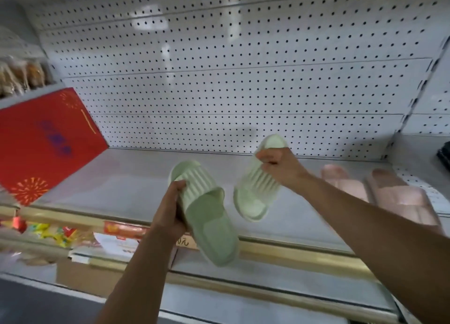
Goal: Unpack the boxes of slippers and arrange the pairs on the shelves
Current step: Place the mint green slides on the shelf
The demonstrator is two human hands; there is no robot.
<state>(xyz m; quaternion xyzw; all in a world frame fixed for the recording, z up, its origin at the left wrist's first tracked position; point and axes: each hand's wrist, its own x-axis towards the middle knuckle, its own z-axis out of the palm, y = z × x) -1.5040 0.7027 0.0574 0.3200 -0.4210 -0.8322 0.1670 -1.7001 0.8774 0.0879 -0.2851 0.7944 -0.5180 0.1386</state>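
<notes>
I hold two pale green slippers above a white shelf (pixel 126 177). My left hand (pixel 170 211) grips the side of one green slipper (pixel 209 221), whose heel hangs out past the shelf's gold front edge. My right hand (pixel 280 167) grips the ribbed strap of the other green slipper (pixel 255 189), which is tilted with its toe up toward the pegboard. A pair of pink slippers (pixel 389 194) lies on the same shelf to the right, partly hidden by my right forearm.
A red box (pixel 46 143) leans on the shelf's left end. A white pegboard back wall (pixel 219 80) rises behind. Packaged goods (pixel 22 77) sit on an upper left shelf. Price tags and snack packets (pixel 56 233) line the lower shelf at the left.
</notes>
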